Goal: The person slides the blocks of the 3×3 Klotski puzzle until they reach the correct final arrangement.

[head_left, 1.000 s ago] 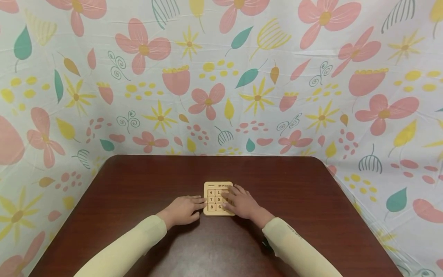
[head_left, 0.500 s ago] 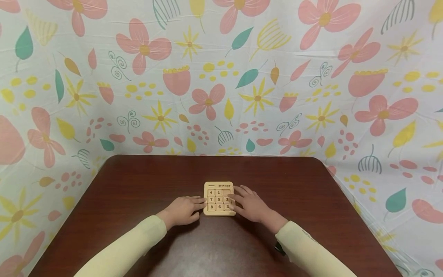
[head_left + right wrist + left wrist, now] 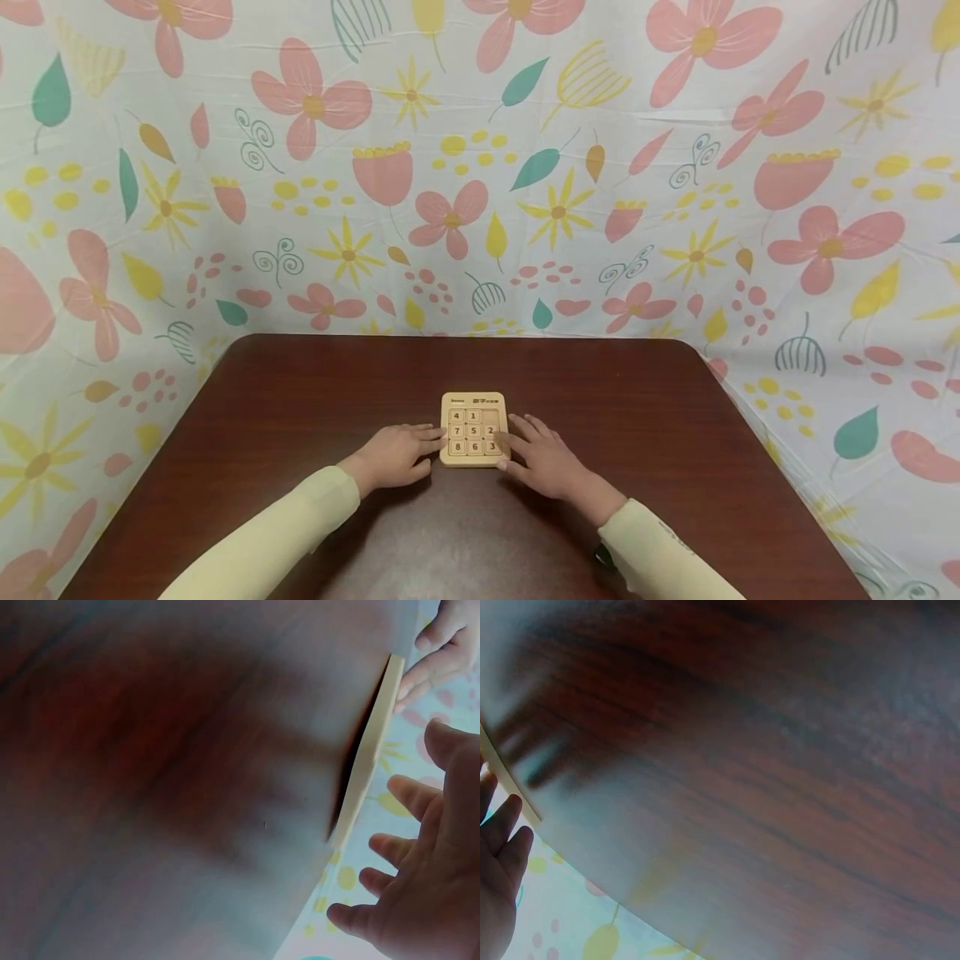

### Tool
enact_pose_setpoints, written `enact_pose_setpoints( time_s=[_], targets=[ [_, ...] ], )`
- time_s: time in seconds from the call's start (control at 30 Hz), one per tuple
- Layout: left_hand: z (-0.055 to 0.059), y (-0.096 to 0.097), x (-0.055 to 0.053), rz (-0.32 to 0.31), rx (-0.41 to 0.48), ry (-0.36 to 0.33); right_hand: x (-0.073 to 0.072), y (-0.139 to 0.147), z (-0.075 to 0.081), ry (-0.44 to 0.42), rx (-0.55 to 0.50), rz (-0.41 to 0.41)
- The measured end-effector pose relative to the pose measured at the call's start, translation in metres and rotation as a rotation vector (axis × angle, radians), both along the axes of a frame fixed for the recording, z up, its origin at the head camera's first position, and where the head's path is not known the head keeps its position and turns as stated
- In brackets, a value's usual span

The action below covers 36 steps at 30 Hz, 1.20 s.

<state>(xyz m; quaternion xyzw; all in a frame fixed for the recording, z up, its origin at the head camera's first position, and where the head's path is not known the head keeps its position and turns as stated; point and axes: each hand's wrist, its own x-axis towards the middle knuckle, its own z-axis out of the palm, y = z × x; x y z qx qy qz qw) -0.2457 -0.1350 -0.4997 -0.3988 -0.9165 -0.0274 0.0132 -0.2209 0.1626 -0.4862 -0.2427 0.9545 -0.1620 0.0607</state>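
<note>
A pale wooden sliding number puzzle (image 3: 474, 457) lies in the middle of the table, its tiles reading 4, 1 and a gap in the top row, then 7, 5, 2, then 8, 6, 3. My left hand (image 3: 392, 456) rests at its left edge with straight fingers, fingertips on the frame. At the right side, my right hand (image 3: 549, 461) has its fingers spread, the tips beside the 2 and 3 tiles. In the right wrist view the puzzle's edge (image 3: 367, 754) shows side-on, with the right hand's fingers (image 3: 414, 796) extended near it.
The dark red-brown wooden table (image 3: 337, 375) has rounded far corners and a glossy surface. Behind it and at both sides hangs a white cloth (image 3: 480, 108) with flowers and leaves. Something dark shows at the right sleeve's cuff (image 3: 618, 521).
My right hand has drawn back rightward off the puzzle, uncovering the right column with its gap at the top. The left hand has stayed in place.
</note>
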Motion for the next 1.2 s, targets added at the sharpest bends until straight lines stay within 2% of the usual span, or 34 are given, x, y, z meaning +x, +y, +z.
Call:
enact_pose_setpoints(
  time_s=[0.4,0.9,1.2],
  targets=[
    [0.003,0.001,0.001,0.015,-0.002,-0.031,0.004,-0.004,0.001,-0.029,0.022,-0.04],
    [0.002,0.0,-0.002,0.012,0.002,-0.039,0.001,-0.009,-0.005,-0.049,0.021,-0.055],
    [0.003,0.0,-0.003,0.017,-0.009,-0.049,-0.005,-0.014,-0.007,-0.044,0.02,-0.062]
  ],
)
